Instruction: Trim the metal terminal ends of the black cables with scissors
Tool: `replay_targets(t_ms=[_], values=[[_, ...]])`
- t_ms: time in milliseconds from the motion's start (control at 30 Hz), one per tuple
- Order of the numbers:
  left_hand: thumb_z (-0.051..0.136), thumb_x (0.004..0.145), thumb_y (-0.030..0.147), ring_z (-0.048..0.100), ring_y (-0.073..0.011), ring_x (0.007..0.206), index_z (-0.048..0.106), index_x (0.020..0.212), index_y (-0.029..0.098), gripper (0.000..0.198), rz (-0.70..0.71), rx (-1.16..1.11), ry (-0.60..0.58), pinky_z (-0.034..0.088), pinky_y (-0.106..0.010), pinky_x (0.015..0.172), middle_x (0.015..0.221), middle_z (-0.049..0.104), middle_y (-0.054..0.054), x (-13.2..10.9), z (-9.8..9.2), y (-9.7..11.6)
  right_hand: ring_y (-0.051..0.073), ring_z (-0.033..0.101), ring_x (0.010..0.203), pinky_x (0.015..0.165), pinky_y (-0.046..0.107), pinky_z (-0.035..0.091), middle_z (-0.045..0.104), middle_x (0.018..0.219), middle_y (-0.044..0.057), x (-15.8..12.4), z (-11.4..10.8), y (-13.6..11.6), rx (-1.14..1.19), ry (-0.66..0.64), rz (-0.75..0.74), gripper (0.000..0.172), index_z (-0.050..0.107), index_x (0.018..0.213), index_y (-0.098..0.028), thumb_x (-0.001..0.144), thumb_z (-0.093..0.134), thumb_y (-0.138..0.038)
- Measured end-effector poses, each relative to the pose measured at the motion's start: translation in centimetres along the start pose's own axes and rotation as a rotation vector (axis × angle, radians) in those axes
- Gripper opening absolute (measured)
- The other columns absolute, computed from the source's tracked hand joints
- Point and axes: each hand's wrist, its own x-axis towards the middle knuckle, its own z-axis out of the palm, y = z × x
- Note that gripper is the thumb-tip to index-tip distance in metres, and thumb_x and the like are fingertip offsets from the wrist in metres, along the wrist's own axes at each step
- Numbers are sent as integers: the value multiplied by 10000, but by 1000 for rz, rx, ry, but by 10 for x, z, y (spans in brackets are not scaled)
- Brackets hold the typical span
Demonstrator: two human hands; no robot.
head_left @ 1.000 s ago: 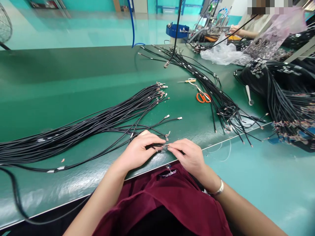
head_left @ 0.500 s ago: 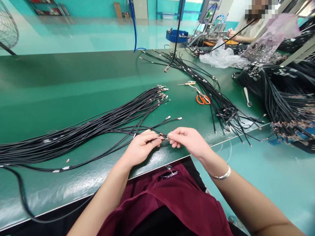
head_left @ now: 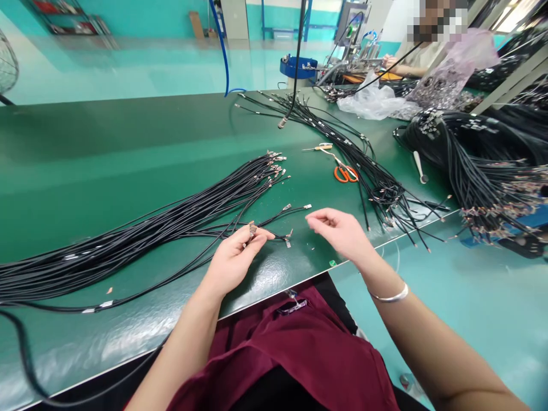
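Observation:
Toward the front of the green table, my left hand (head_left: pixel 234 260) is closed around a thin black cable (head_left: pixel 278 237). The cable's bare end with a metal terminal (head_left: pixel 288 243) sticks out to the right, past the fingertips. A small coppery metal piece (head_left: pixel 252 229) shows at the top of the left fingers. My right hand (head_left: pixel 338 231) is apart from the cable, to its right, with thumb and fingers brought together. Whatever may be in that pinch is too small to make out. Behind the left hand lies a large bundle of black cables (head_left: pixel 171 222) with metal-tipped ends.
Orange-handled scissors (head_left: pixel 346 174) and a wooden-handled awl (head_left: pixel 322 147) lie beside a second cable bundle (head_left: pixel 355 148). More cables (head_left: pixel 466 165) hang over the right edge. Above the table dangles a cable with a metal connector (head_left: pixel 282 122). Another person (head_left: pixel 406 65) sits behind plastic bags (head_left: pixel 377 100).
My right hand has come away from the left hand and moved right, leaving the cable end exposed. My left hand has shifted slightly left, still gripping the cable.

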Motion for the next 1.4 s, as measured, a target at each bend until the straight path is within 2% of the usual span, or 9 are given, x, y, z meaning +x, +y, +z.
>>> replay_targets(t_ms=[167, 267, 500, 667, 833, 1000, 1233, 1300, 1400], values=[[480, 918, 337, 532, -186, 825, 714, 942, 222, 262, 93, 106, 92, 442, -318, 753, 775, 610, -33, -1, 7, -2, 177, 586, 887, 829, 343, 466, 642, 1073, 47, -7, 17, 21, -184, -84, -195, 399, 652, 1156, -255, 759, 696, -239], [461, 930, 324, 564, -157, 740, 693, 956, 200, 265, 68, 92, 108, 466, -295, 692, 790, 628, -32, -2, 9, -3, 190, 566, 1032, 924, 358, 436, 640, 1127, 46, -4, 25, 22, -136, -97, -303, 290, 678, 1100, -266, 825, 620, -191], [599, 859, 210, 609, -176, 951, 690, 995, 223, 164, 254, 228, 82, 487, -315, 804, 1040, 668, -63, 2, 14, -4, 156, 656, 718, 709, 300, 530, 726, 823, 40, -1, 28, 11, 70, -219, -134, 176, 719, 932, -185, 822, 643, -300], [638, 838, 203, 595, -154, 772, 688, 967, 232, 141, 310, 294, 65, 479, -299, 708, 822, 694, -19, 4, 17, -4, 157, 671, 779, 743, 295, 531, 727, 830, 42, 0, 25, 4, 271, -328, 27, 257, 684, 1002, -165, 802, 652, -322], [521, 900, 165, 547, -165, 799, 643, 931, 220, 137, 297, 345, 91, 445, -326, 750, 818, 673, -21, 1, 13, 2, 189, 608, 805, 797, 373, 484, 666, 846, 47, 3, 20, 9, -129, -130, -55, 234, 689, 968, -190, 774, 685, -321], [517, 900, 144, 518, -187, 884, 610, 953, 223, 132, 342, 402, 145, 433, -356, 818, 829, 646, -25, -6, 9, -2, 235, 552, 898, 844, 412, 443, 624, 856, 51, -5, 35, 8, -385, -113, -198, 97, 694, 829, -205, 740, 718, -236], [588, 865, 166, 586, -154, 859, 632, 1044, 225, 193, 335, 359, 145, 498, -294, 728, 997, 603, -54, -8, 12, -9, 132, 631, 728, 700, 272, 525, 690, 836, 22, -12, 37, 9, -121, -129, -145, 97, 674, 901, -192, 828, 615, -218], [588, 867, 163, 581, -186, 980, 630, 1101, 239, 250, 365, 408, 121, 492, -349, 820, 1140, 607, -80, -6, 14, -8, 142, 656, 746, 694, 275, 538, 707, 836, 27, -14, 36, 8, 100, -158, -62, 145, 683, 921, -192, 810, 652, -280], [602, 861, 156, 583, -182, 925, 640, 1080, 231, 234, 409, 426, 89, 479, -359, 822, 1031, 677, -61, -4, 16, -7, 153, 676, 698, 660, 290, 550, 706, 744, 15, -17, 37, 4, 493, -191, 113, 214, 678, 899, -182, 740, 728, -317]])
